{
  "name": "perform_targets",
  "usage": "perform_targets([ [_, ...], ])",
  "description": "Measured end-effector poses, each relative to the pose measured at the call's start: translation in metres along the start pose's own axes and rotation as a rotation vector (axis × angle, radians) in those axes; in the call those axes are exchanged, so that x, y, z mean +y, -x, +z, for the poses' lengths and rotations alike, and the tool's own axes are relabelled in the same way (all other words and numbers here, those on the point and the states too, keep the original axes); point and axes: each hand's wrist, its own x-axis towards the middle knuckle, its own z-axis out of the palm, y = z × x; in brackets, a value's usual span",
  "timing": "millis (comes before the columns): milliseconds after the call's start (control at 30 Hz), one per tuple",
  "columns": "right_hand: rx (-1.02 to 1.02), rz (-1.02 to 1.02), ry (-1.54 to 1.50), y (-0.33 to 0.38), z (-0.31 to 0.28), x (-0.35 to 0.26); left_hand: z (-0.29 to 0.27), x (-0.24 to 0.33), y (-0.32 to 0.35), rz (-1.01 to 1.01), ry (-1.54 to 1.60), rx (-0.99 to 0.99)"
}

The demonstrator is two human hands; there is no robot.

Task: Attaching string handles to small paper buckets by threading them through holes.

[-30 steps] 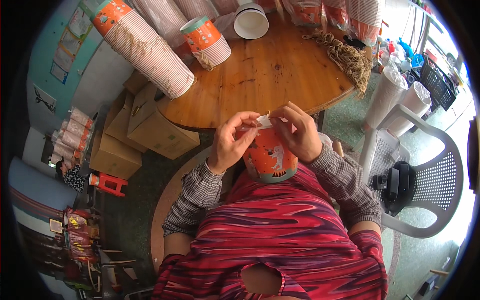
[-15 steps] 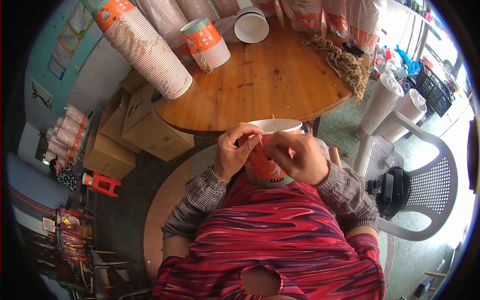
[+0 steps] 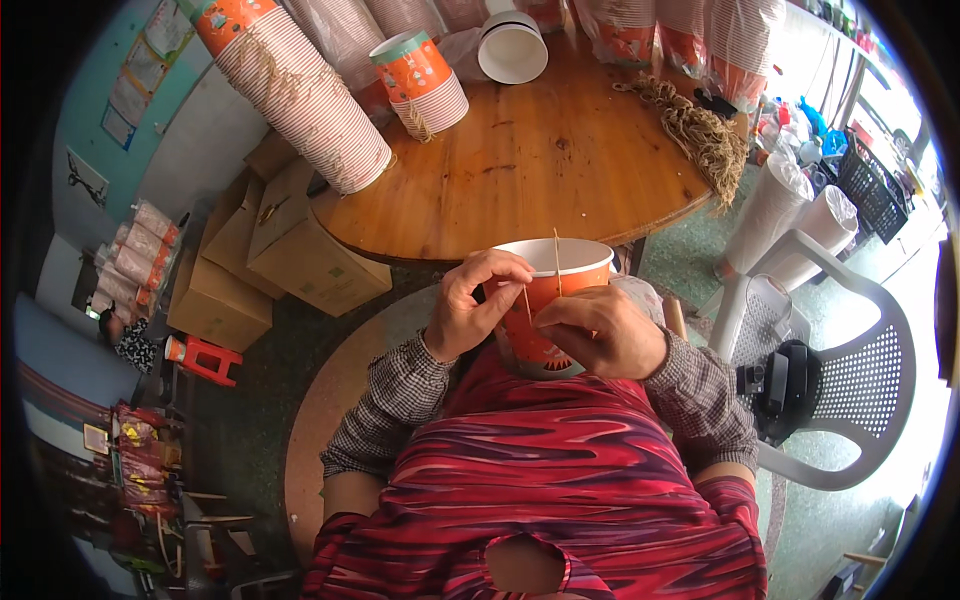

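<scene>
An orange paper bucket (image 3: 543,294) with a white inside and rim stands upright in my lap, just before the table edge. A thin strand of twine (image 3: 558,265) rises across its near rim. My left hand (image 3: 468,308) is at the bucket's left side, thumb and index finger pinched on an end of the twine. My right hand (image 3: 615,328) is closed in front of the bucket, its fingertips at the lower part of that short strand. The other fingers of both hands are curled, and any knot is too small to make out.
The wooden table (image 3: 520,190) carries a tall leaning stack of paper buckets (image 3: 310,110), a shorter stack (image 3: 425,95), a white bucket on its side (image 3: 513,52) and a twine bundle (image 3: 700,135). A grey plastic chair (image 3: 865,385) stands right; cardboard boxes (image 3: 315,240) stand left.
My right hand has moved slightly down and right, drawing away from the rim, and the strand between the fingers shows more clearly. My left hand stays nearly in place. The view has shifted slightly.
</scene>
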Motion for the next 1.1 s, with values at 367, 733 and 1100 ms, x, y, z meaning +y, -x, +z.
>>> perform_targets([
  [367,-0.131,-0.11,0.036,-0.003,-0.004,0.007,-0.002,0.001,0.001,0.094,-0.084,-0.003],
  [733,-0.155,0.029,-0.064,-0.001,-0.011,-0.004,0.001,0.002,0.009,0.089,-0.143,0.023],
  [1100,0.196,0.132,0.454,0.019,-0.07,0.02,-0.027,0.04,0.012,0.085,-0.26,-0.202],
])
